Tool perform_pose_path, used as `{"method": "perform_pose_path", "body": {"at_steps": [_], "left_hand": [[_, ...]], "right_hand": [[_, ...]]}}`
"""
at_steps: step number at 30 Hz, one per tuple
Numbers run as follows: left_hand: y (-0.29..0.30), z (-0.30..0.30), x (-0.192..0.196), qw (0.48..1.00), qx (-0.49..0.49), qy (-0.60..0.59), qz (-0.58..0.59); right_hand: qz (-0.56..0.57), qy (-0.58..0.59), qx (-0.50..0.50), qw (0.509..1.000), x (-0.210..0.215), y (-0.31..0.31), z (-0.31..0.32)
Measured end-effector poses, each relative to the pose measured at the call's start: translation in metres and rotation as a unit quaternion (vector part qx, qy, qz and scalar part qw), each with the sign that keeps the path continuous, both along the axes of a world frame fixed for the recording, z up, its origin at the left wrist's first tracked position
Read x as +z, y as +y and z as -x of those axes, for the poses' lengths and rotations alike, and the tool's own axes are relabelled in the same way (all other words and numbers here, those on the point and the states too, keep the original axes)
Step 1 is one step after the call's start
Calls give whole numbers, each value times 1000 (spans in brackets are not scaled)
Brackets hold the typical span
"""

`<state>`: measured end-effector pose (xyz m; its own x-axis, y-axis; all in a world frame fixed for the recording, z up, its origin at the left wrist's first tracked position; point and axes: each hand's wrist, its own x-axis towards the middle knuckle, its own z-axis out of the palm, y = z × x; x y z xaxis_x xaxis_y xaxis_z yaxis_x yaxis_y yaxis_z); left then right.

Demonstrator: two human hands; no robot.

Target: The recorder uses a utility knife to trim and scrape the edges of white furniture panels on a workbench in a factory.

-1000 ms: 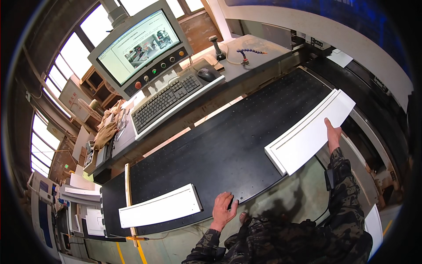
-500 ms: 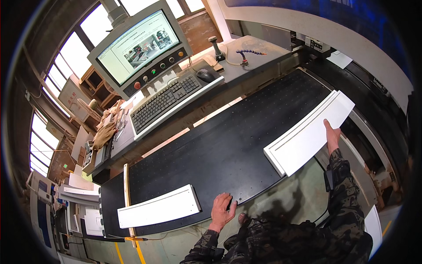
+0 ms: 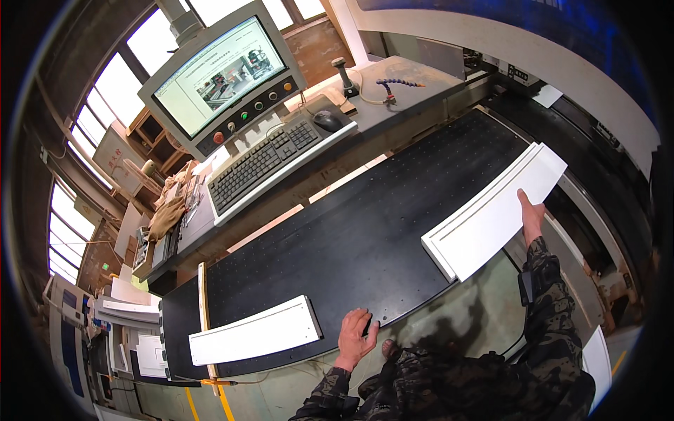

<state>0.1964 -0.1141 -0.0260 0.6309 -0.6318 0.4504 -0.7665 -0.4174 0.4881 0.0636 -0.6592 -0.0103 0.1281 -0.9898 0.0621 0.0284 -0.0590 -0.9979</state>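
Observation:
A long white panel [image 3: 491,210] with a groove along its far side lies on the right part of the black table [image 3: 337,245], its near edge overhanging. My right hand [image 3: 532,214] grips that near edge, thumb on top and the other fingers hidden underneath. My left hand [image 3: 357,340] rests on the table's front edge with thumb and fingers apart, and nothing shows in it. To the left of this hand is a second, shorter white panel [image 3: 256,332], lying flat and touched by neither hand.
A wooden strip [image 3: 203,302] crosses the table's left end, partly under the shorter panel. Beyond the table are a keyboard [image 3: 267,165], a mouse [image 3: 326,121], a monitor [image 3: 225,77] with buttons and a handheld scanner [image 3: 345,77]. A large machine housing [image 3: 519,56] borders the right.

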Motion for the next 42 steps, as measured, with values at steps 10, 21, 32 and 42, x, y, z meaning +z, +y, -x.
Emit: {"method": "perform_pose_path", "body": {"at_steps": [10,21,32,42], "left_hand": [[-1,0,2,1000,-1,-4,7],[-1,1,1,1000,-1,-9,15],[-1,1,2,1000,3,-4,15],[-1,1,1,1000,4,-10,15]], "right_hand": [[20,-4,-7,1000,-6,-4,2],[14,3,-19,1000,-9,-7,1],[18,2,-19,1000,-4,-2,1],[15,2,-8,1000,-7,-5,0]]}}
